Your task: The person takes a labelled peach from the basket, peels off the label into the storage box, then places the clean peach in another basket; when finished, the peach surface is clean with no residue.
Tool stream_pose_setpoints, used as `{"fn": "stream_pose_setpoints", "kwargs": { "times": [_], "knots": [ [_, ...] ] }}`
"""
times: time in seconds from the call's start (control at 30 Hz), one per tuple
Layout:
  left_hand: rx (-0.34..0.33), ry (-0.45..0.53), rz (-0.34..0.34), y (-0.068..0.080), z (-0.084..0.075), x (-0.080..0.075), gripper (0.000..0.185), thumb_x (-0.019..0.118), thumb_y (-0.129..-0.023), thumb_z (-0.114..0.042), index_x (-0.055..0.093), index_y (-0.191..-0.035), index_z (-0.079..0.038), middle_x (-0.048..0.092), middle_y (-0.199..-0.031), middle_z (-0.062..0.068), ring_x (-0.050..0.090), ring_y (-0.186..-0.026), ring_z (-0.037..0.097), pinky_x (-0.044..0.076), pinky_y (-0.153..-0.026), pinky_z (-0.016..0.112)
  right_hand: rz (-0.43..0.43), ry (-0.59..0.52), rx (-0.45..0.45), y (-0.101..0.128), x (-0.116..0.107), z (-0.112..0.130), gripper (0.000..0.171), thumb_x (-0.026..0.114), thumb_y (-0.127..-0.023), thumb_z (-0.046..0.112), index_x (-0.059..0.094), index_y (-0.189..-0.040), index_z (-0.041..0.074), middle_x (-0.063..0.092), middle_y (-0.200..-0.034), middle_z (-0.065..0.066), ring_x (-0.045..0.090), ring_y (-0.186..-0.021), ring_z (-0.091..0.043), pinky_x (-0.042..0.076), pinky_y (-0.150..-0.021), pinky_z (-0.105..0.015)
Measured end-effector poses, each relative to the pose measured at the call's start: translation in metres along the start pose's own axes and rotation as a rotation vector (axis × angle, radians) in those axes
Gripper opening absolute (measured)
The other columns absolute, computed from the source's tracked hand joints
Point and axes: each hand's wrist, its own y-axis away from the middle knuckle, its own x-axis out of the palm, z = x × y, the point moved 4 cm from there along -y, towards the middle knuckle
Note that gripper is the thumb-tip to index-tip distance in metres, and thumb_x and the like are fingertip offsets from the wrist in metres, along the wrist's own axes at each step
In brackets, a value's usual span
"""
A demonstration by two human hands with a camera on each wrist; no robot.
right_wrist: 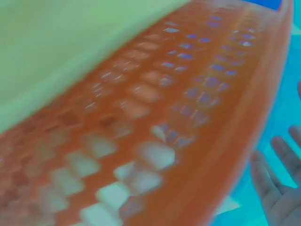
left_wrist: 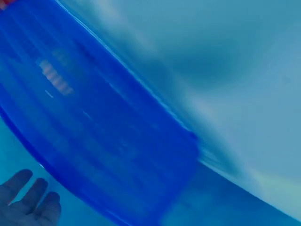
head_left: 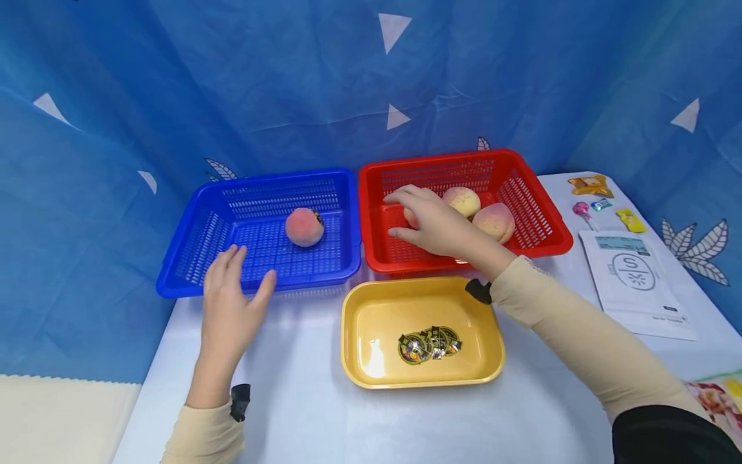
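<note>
Peaches sit split between two baskets on the bench [head_left: 301,412]: one [head_left: 304,227] alone in the blue basket [head_left: 191,258], others in the red basket [head_left: 539,219]. From the head view, the right hand [head_left: 431,222] reaches into the red basket with fingers spread over a peach [head_left: 411,218] that it mostly hides; whether the grip has closed, I cannot tell. The left hand [head_left: 232,309] hovers flat at the blue rim, grip wide, likely steadying. Left wrist: blurred blue basket [left_wrist: 103,122], straight fingers [left_wrist: 33,197]. Right wrist: blurred red mesh [right_wrist: 155,132], loose fingers [right_wrist: 282,188].
</note>
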Motion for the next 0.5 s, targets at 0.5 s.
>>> {"fn": "stream_pose_setpoints", "kwargs": {
  "times": [0.5],
  "knots": [
    [-0.374,-0.034,0.023,0.004,0.078,-0.022,0.098,0.052,-0.095,-0.058,0.007,-0.158,0.0,-0.005,-0.167,0.02,-0.009,-0.154,0.04,0.01,-0.119,0.068,0.124,-0.22,-0.015,-0.072,0.041,0.065,0.061,0.069,-0.093,0.035,0.046,-0.146,0.019,0.047,-0.147,-0.002,0.045,-0.138,-0.019,0.045,-0.111,-0.037]
  ]
}}
